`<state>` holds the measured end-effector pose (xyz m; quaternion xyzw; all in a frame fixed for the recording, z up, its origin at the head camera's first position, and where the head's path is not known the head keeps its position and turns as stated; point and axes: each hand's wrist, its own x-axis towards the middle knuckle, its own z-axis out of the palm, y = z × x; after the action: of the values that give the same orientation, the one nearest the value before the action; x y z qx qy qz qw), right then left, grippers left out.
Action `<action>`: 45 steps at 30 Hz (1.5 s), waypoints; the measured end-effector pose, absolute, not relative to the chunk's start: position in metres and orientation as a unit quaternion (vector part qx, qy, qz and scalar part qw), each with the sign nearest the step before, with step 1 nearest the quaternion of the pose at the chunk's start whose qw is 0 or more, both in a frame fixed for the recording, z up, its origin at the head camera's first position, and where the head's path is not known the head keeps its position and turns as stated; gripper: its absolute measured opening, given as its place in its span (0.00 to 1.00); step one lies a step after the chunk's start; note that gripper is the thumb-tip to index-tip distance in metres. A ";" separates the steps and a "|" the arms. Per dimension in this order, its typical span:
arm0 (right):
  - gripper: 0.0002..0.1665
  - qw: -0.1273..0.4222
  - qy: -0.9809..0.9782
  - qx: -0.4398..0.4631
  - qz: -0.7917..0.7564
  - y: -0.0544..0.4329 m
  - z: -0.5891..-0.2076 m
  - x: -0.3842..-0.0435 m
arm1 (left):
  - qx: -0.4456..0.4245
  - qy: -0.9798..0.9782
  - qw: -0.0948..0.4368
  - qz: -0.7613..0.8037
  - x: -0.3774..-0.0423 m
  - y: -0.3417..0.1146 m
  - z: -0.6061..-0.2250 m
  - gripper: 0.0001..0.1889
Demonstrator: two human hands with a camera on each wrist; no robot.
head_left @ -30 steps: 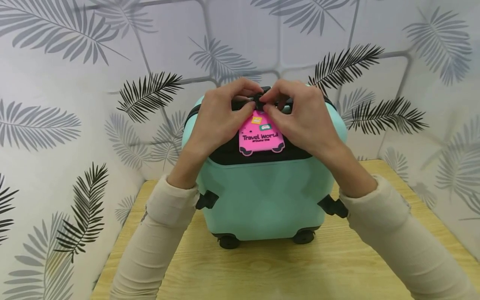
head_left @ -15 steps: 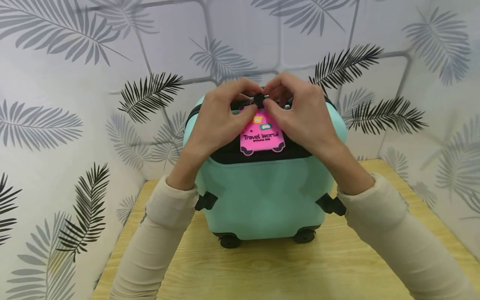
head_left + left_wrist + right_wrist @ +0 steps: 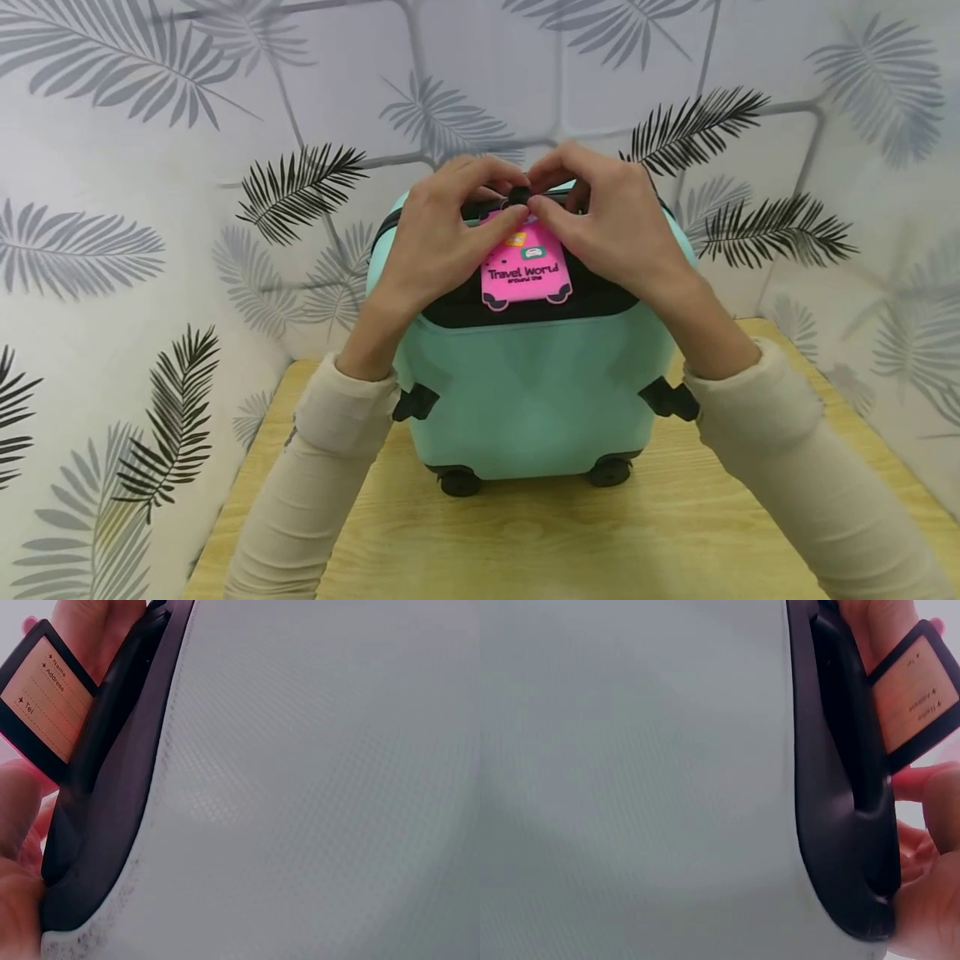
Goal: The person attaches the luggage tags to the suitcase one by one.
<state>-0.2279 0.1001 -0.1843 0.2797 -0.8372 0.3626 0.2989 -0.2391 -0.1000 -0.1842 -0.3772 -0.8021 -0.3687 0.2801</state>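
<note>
A small mint-green suitcase stands upright on the table, its black handle panel facing me. A pink suitcase-shaped luggage tag, printed "Travel World", hangs over this panel. My left hand pinches the tag's black strap above the tag, its thumb across the tag's top. From the other side my right hand pinches the strap too, thumb and forefinger curled at it. In the left wrist view the back of the luggage tag shows a name and address card beside the black handle.
Black wheels under the suitcase rest on the wooden table. Black brackets stick out at its sides near my sleeves. A leaf-patterned wall covering rises close behind and beside the table.
My left thumb has slid up and right across the strap, covering more of it. The right wrist has shifted slightly right. Suitcase and luggage tag have stayed nearly in place.
</note>
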 end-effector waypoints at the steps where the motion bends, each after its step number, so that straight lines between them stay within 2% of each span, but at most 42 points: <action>1: 0.11 0.297 -0.839 0.282 0.359 0.101 -0.184 -0.229 | -0.376 -0.802 0.281 -0.369 -0.239 -0.100 -0.184 0.10; 8: 0.12 0.280 -0.846 0.297 0.343 0.105 -0.179 -0.235 | -0.367 -0.799 0.288 -0.379 -0.238 -0.100 -0.183 0.08; 19: 0.18 0.198 -0.861 0.308 0.351 0.105 -0.166 -0.243 | -0.362 -0.798 0.281 -0.392 -0.237 -0.098 -0.183 0.08; 28: 0.12 0.195 -0.864 0.290 0.363 0.100 -0.162 -0.246 | -0.359 -0.794 0.283 -0.401 -0.238 -0.099 -0.183 0.07; 32: 0.11 0.211 -0.868 0.280 0.352 0.098 -0.161 -0.248 | -0.367 -0.785 0.291 -0.405 -0.238 -0.097 -0.184 0.06; 38: 0.11 0.225 -0.875 0.264 0.338 0.093 -0.163 -0.250 | -0.367 -0.781 0.296 -0.410 -0.239 -0.097 -0.186 0.05; 45: 0.13 0.197 -0.863 0.266 0.382 0.096 -0.164 -0.249 | -0.366 -0.785 0.292 -0.406 -0.240 -0.098 -0.186 0.07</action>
<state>-0.2490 0.0959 -0.1645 0.2655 -0.8630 0.3821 0.1966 -0.2398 -0.0984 -0.1860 -0.3661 -0.7845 -0.4063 0.2922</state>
